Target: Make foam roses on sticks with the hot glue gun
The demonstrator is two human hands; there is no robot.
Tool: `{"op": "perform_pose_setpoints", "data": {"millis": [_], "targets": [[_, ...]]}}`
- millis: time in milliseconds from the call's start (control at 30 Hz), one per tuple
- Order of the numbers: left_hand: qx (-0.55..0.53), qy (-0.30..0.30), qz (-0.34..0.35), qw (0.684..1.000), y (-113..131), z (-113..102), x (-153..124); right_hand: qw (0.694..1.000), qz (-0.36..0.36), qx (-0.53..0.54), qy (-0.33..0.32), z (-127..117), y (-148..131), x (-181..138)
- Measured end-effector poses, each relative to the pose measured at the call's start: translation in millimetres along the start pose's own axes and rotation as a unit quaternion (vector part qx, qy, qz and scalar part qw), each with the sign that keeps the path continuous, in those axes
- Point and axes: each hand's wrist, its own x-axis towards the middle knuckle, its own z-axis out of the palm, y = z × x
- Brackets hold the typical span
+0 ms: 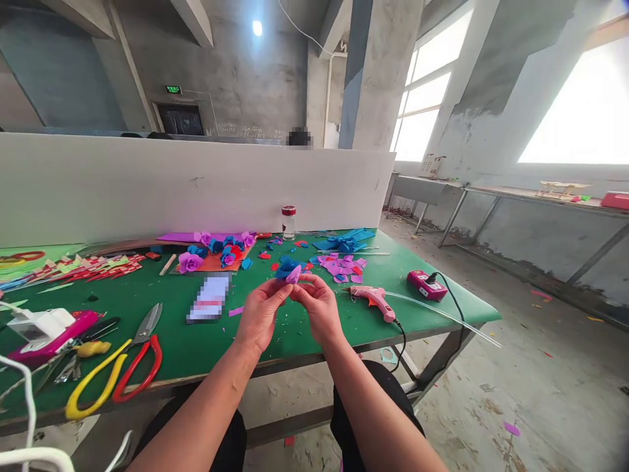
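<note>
My left hand (259, 313) and my right hand (318, 305) meet over the table's front middle, thumbs and fingertips pinched together. Between them is a small folded purple paper petal (293, 275), pointing up. Blue paper petals (286, 265) lie just behind my fingertips. A loose pile of purple petals (344, 265) is spread beyond my right hand. The pink glue gun (369, 296) rests on its side right of that hand, its cord running off the front edge. Finished paper roses (227, 255) in purple, blue and red sit on an orange sheet at the back left.
Red-and-yellow-handled scissors (140, 347) lie open at front left, near a pink power strip (86, 324) with a white charger. A pink socket block (426, 286) and clear glue sticks (442, 311) are at right. A red-lidded jar (289, 223) stands before the white partition (196, 187).
</note>
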Motion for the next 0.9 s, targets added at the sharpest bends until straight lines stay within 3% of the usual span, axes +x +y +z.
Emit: {"op": "perform_pose_setpoints", "data": {"millis": [267,633,900], "targets": [[-0.11,0.056,-0.045,0.991,-5,-2,9,0.988,-0.091,-0.109,0.055,18,5,-7],[-0.214,0.035,-0.151,0.964,2,-2,15,0.982,-0.112,-0.146,0.031,21,-11,-11],[-0.195,0.014,-0.157,0.968,2,0,12,0.976,-0.136,-0.168,0.036,22,-10,-11]]}}
